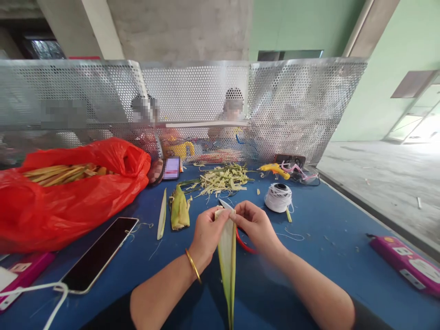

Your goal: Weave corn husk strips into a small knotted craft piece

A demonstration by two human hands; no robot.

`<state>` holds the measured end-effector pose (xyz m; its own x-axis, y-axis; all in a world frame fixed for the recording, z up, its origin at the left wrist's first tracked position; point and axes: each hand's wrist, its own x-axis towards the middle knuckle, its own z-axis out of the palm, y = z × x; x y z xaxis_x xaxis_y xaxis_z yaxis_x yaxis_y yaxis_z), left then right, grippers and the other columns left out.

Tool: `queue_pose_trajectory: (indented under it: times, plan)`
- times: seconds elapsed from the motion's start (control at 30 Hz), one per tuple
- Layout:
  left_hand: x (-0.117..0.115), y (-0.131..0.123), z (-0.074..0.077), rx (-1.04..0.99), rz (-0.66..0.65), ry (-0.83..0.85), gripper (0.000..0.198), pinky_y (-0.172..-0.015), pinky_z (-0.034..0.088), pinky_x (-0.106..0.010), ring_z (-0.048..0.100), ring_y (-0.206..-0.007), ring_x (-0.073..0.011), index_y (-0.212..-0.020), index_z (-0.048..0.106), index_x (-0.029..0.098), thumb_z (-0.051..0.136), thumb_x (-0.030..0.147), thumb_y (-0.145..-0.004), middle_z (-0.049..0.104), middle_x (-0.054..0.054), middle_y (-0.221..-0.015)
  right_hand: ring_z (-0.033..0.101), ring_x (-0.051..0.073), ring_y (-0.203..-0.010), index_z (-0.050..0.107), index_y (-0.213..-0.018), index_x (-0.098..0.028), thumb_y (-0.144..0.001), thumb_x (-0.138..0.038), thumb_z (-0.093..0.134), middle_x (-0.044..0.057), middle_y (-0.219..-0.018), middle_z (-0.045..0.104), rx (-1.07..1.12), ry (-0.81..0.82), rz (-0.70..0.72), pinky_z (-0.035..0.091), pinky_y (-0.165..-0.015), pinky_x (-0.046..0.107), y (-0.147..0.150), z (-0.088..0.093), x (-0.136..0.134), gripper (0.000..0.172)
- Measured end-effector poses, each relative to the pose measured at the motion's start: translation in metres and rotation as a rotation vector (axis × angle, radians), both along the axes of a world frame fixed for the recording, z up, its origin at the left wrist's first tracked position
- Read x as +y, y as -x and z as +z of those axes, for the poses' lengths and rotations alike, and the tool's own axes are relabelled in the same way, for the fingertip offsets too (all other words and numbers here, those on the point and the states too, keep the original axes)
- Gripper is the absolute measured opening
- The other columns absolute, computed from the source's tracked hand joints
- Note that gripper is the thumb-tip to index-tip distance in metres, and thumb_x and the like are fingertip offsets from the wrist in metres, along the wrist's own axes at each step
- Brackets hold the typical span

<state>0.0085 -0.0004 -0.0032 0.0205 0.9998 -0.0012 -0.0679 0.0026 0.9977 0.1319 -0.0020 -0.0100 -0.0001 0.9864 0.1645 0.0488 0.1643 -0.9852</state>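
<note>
A long pale-green corn husk leaf (pixel 227 263) hangs toward me, its wide end up between my fingers. My left hand (pixel 210 230) pinches the left side of that end. Close beside it, my right hand (pixel 254 223) pinches the right edge. Just behind my fingers lie scissors (pixel 225 204), a blade pointing away and the red handle (pixel 244 244) partly covered by my right hand. Left of my hands are a bundled husk piece (pixel 179 208) and a single narrow leaf strip (pixel 162 214). A spool of white string (pixel 278 198) stands to the right.
A red plastic bag (pixel 79 206) of husk leaves fills the left side, near a phone (pixel 101 254). Shredded husk (pixel 225 178) is heaped at the back. A yellow glue gun (pixel 275 170), glasses (pixel 302 174) and a perforated metal screen (pixel 199 91) stand beyond. A purple box (pixel 407 263) lies right.
</note>
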Motion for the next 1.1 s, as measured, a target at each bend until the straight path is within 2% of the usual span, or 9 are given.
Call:
queue_pose_trajectory:
  times: [0.2,0.37,0.53,0.67,0.8,0.9,1.0,1.1]
  plan:
    - [-0.003,-0.004,-0.006,-0.033,-0.005,0.068,0.031,-0.050,0.035,-0.023,0.046,-0.054,-0.0122,-0.066,0.062,0.015,0.064,0.046,-0.064,0.057,0.000,-0.058,0.035,0.009,-0.052,0.049,-0.063,-0.019,-0.063,-0.056,0.069,-0.006,-0.054,0.042,-0.015,-0.056,-0.094,0.029,-0.048,0.022,-0.001,0.000,0.001,0.042]
    - [-0.002,-0.005,-0.011,-0.036,0.014,0.032,0.030,-0.052,0.037,-0.024,0.051,-0.058,-0.0144,-0.068,0.063,0.015,0.065,0.045,-0.065,0.059,-0.001,-0.061,0.035,0.009,-0.052,0.049,-0.063,-0.019,-0.065,-0.058,0.066,-0.005,-0.053,0.042,-0.057,-0.041,-0.048,0.029,-0.048,0.022,-0.001,-0.004,0.003,0.043]
    - [0.000,-0.004,-0.012,0.021,0.031,0.011,0.028,-0.052,0.034,-0.023,0.045,-0.057,-0.0122,-0.066,0.062,0.014,0.061,0.043,-0.068,0.055,0.000,-0.059,0.036,0.010,-0.052,0.047,-0.062,-0.020,-0.074,-0.050,0.060,-0.005,-0.054,0.043,-0.183,-0.116,-0.082,0.030,-0.048,0.023,-0.002,-0.007,0.001,0.035]
    - [0.001,-0.005,-0.013,0.036,0.046,-0.004,0.027,-0.050,0.030,-0.022,0.037,-0.054,-0.0097,-0.059,0.056,0.015,0.062,0.040,-0.068,0.047,0.004,-0.054,0.041,0.012,-0.055,0.046,-0.060,-0.021,-0.079,-0.037,0.056,-0.003,-0.057,0.048,-0.380,-0.275,-0.186,0.033,-0.053,0.025,-0.002,-0.004,-0.005,0.027]
    - [0.000,-0.004,-0.012,0.001,0.035,-0.005,0.032,-0.049,0.027,-0.022,0.031,-0.052,-0.0086,-0.056,0.051,0.017,0.063,0.045,-0.066,0.039,0.006,-0.052,0.046,0.013,-0.060,0.048,-0.063,-0.021,-0.080,-0.032,0.054,-0.001,-0.062,0.053,-0.452,-0.393,-0.181,0.037,-0.058,0.026,-0.002,-0.002,-0.008,0.021]
    - [0.001,-0.003,-0.012,0.081,0.072,-0.065,0.031,-0.050,0.027,-0.022,0.032,-0.053,-0.0095,-0.055,0.052,0.017,0.061,0.044,-0.068,0.040,0.005,-0.052,0.046,0.013,-0.058,0.051,-0.067,-0.021,-0.078,-0.038,0.059,-0.002,-0.061,0.052,-0.316,-0.265,-0.119,0.038,-0.056,0.025,0.000,-0.004,-0.005,0.022]
    - [0.003,-0.001,-0.013,0.166,0.116,-0.128,0.031,-0.050,0.027,-0.023,0.034,-0.053,-0.0104,-0.052,0.051,0.018,0.058,0.041,-0.071,0.042,0.005,-0.051,0.042,0.011,-0.054,0.050,-0.065,-0.021,-0.070,-0.046,0.065,-0.004,-0.056,0.048,-0.165,-0.111,-0.031,0.035,-0.051,0.024,0.002,-0.007,-0.002,0.031]
    - [0.005,-0.001,-0.014,0.221,0.117,-0.165,0.031,-0.051,0.027,-0.023,0.035,-0.053,-0.0107,-0.050,0.048,0.019,0.055,0.038,-0.072,0.042,0.005,-0.048,0.039,0.010,-0.051,0.047,-0.061,-0.020,-0.069,-0.049,0.065,-0.005,-0.053,0.045,-0.111,-0.054,-0.006,0.032,-0.049,0.024,0.002,-0.007,-0.002,0.034]
